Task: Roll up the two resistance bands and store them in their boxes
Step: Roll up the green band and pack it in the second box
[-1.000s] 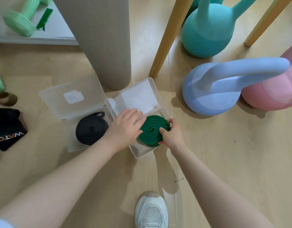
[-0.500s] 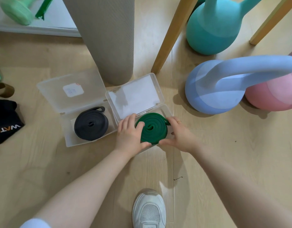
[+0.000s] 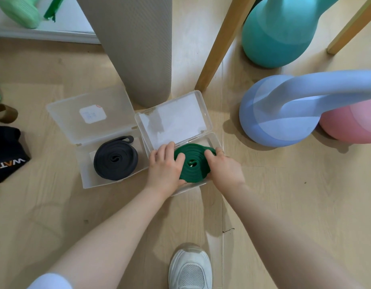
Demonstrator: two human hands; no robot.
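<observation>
The left hand and right hand curl their fingers around the rolled green band, pressing it between them into the open clear box. Left of the fingers, the black band lies coiled in its own box on the wooden floor.

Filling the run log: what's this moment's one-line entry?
hands: left, right hold green band | green band: coiled, in right box | black band: boxed

left hand and right hand side by side, fingers curled
</observation>
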